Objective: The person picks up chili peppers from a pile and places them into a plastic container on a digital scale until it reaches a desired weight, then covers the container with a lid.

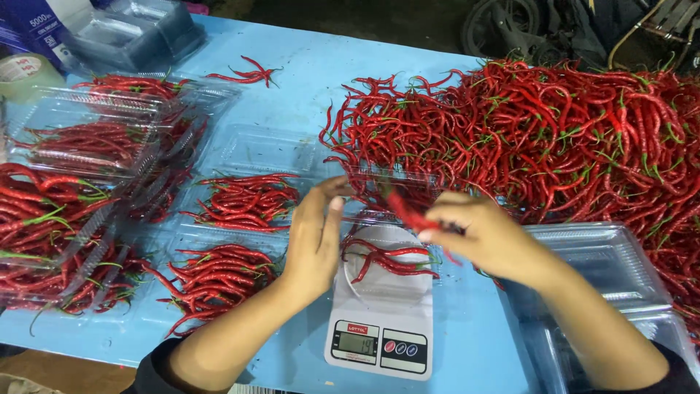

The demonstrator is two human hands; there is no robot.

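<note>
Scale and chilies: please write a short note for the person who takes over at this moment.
Left hand: open, palm beside the clear tray over the scale, touching its edge.
Right hand: pinching a few chilies above the scale.
On the scale: a few chilies in the tray.
Done: filled trays stacked at left; two open portions beside them.
Left: big chili pile at right; empty trays near the right arm.

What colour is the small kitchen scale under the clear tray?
The small kitchen scale is white, with a grey display and round buttons on its front; the head view shows it.
</note>
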